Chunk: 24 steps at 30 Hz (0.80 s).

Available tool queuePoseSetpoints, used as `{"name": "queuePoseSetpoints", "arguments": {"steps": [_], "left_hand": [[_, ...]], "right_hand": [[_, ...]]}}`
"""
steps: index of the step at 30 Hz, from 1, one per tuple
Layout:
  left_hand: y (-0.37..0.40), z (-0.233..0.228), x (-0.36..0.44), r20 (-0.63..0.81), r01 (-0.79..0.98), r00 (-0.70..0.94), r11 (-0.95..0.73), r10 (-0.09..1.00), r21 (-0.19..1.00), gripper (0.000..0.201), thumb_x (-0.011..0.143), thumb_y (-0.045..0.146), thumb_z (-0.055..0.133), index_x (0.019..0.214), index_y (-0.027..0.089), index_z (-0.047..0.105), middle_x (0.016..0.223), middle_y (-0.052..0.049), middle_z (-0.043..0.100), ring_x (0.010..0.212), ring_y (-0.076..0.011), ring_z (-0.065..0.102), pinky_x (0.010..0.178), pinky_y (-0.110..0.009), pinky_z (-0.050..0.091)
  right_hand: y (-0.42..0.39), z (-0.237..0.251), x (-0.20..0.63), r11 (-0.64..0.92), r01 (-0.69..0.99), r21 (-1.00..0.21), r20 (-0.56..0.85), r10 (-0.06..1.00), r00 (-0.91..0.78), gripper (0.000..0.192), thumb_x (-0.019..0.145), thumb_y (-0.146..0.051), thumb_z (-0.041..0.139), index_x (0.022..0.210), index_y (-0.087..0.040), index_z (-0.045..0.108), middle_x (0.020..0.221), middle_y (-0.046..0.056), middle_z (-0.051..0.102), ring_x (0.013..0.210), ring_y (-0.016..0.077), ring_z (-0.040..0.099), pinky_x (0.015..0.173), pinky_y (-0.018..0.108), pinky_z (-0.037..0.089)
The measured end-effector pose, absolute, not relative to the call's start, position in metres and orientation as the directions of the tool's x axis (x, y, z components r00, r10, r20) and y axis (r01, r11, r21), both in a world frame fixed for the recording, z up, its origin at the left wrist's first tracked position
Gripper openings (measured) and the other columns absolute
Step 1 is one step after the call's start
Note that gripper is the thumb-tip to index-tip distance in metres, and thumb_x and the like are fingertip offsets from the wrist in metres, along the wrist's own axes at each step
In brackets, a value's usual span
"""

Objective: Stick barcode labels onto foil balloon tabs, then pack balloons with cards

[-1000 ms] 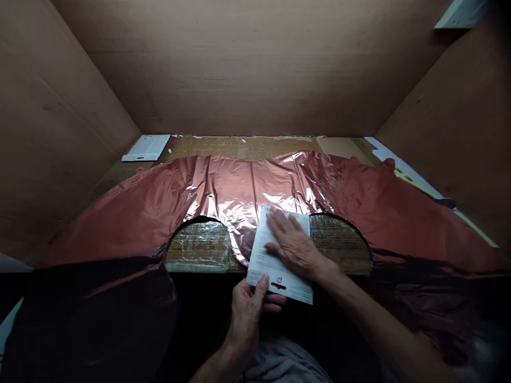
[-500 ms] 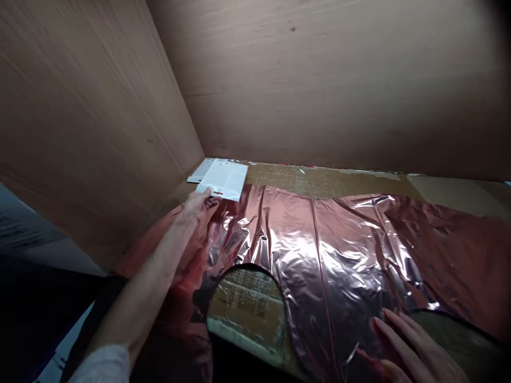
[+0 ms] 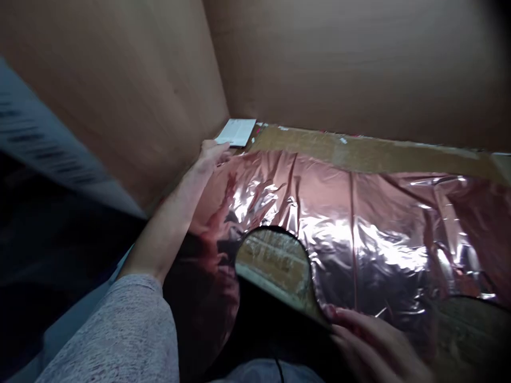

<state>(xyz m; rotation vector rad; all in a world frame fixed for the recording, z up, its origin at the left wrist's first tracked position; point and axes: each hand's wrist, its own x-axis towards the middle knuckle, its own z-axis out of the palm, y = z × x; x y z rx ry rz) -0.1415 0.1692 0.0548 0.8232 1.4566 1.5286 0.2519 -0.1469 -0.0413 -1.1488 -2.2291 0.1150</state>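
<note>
A large, flat, rose-gold foil balloon (image 3: pixel 323 197) lies wrinkled and shiny across the surface, with rounded dark-edged gaps in its outline. My left hand (image 3: pixel 214 153) reaches to the far left corner, its thumb at the near edge of a stack of white printed packets (image 3: pixel 238 131); its other fingers curl below, partly hidden. At the lower right, my right hand (image 3: pixel 371 335) has its fingers pinched together at the balloon's edge, beside the rounded gap. Blur softens that hand.
Wooden panels rise at the left (image 3: pixel 159 80) and back (image 3: pixel 359 69). Worn brown tape or cardboard (image 3: pixel 303 141) covers the surface, with small paper scraps (image 3: pixel 343 140) along the back. A printed white sheet (image 3: pixel 48 127) and something dark are at the left.
My left hand has pushed the white packet into the corner, over the other one. My right hand has moved left to the balloon's edge, its fingers closing. The view has shifted.
</note>
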Motion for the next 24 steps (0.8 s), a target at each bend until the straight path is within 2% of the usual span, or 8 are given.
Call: {"name": "queuePoseSetpoints", "arguments": {"steps": [2,4,6,9,13,17,21,24], "left_hand": [[0.118,0.054,-0.148,-0.057,-0.049,-0.397,0.041,0.916,0.998,0.037,0.081,0.012,0.077,0.114,0.011,0.058,0.089,-0.005,0.068,0.075,-0.0157,0.072,0.072,-0.028,0.06],[0.06,0.054,-0.157,-0.045,0.032,-0.355,0.06,0.934,0.998,0.032,0.084,0.014,0.074,0.114,0.011,0.06,0.094,-0.006,0.069,0.071,-0.0145,0.072,0.07,-0.028,0.06],[0.002,0.051,-0.169,-0.082,0.059,-0.347,0.109,0.934,0.992,0.027,0.086,0.014,0.071,0.111,0.01,0.062,0.094,-0.007,0.069,0.066,-0.014,0.072,0.064,-0.025,0.058],[-0.076,0.042,-0.188,-0.147,0.032,-0.391,0.173,0.909,0.984,0.022,0.085,0.013,0.071,0.106,0.009,0.065,0.092,-0.007,0.071,0.065,-0.0143,0.072,0.057,-0.022,0.056],[-0.148,0.026,-0.206,-0.156,0.023,-0.406,0.181,0.9,0.983,0.024,0.083,0.024,0.073,0.102,0.01,0.069,0.094,-0.01,0.073,0.071,-0.0161,0.073,0.06,-0.023,0.058],[-0.185,0.011,-0.206,-0.168,0.051,-0.37,0.201,0.914,0.978,0.034,0.079,0.037,0.076,0.101,0.011,0.072,0.093,-0.012,0.075,0.073,-0.0172,0.073,0.061,-0.022,0.057],[-0.201,-0.001,-0.201,-0.184,0.061,-0.358,0.219,0.916,0.974,0.041,0.08,0.044,0.075,0.105,0.012,0.07,0.095,-0.012,0.075,0.077,-0.0191,0.074,0.064,-0.025,0.059],[-0.208,-0.007,-0.2,-0.202,0.112,-0.348,0.255,0.916,0.961,0.042,0.084,0.045,0.07,0.109,0.012,0.069,0.095,-0.011,0.075,0.081,-0.0197,0.074,0.067,-0.026,0.059]], "right_hand": [[-0.149,-0.036,0.188,0.883,0.403,-0.24,0.537,0.467,-0.702,0.042,0.091,-0.01,0.05,0.129,-0.022,0.064,0.119,0.009,0.07,0.106,0.0251,0.065,0.091,0.04,0.054],[-0.153,-0.037,0.124,0.946,0.251,-0.203,0.463,0.318,-0.827,0.038,0.095,-0.01,0.042,0.128,-0.01,0.062,0.121,0.013,0.068,0.106,0.0241,0.063,0.092,0.038,0.053],[-0.16,-0.042,0.075,0.986,0.149,-0.081,0.428,0.169,-0.888,0.039,0.096,-0.01,0.042,0.13,-0.004,0.059,0.119,0.016,0.066,0.106,0.0256,0.061,0.091,0.039,0.052],[-0.17,-0.047,0.041,0.99,0.113,0.085,0.329,0.079,-0.941,0.036,0.093,-0.008,0.043,0.121,-0.003,0.064,0.118,0.02,0.064,0.1,0.0269,0.06,0.082,0.039,0.053],[-0.177,-0.032,0.034,0.99,0.065,0.126,0.099,0.053,-0.994,0.019,0.085,-0.007,0.054,0.09,-0.007,0.072,0.108,0.023,0.065,0.084,0.027,0.061,0.064,0.037,0.051],[-0.16,-0.009,0.021,0.996,0.06,-0.062,-0.101,0.054,-0.993,0.012,0.081,-0.006,0.063,0.077,-0.013,0.072,0.08,0.012,0.068,0.068,0.0222,0.062,0.051,0.029,0.041],[-0.125,0.007,0.002,0.873,0.294,-0.388,-0.242,0.212,-0.947,0.018,0.08,-0.027,0.077,0.069,-0.015,0.073,0.065,0.006,0.066,0.058,0.0157,0.059,0.05,0.025,0.034],[-0.103,0.009,-0.002,0.801,0.315,-0.509,-0.297,0.179,-0.938,0.022,0.077,-0.031,0.079,0.064,-0.015,0.072,0.051,0.0,0.055,0.049,0.0103,0.048,0.047,0.023,0.028]]}}
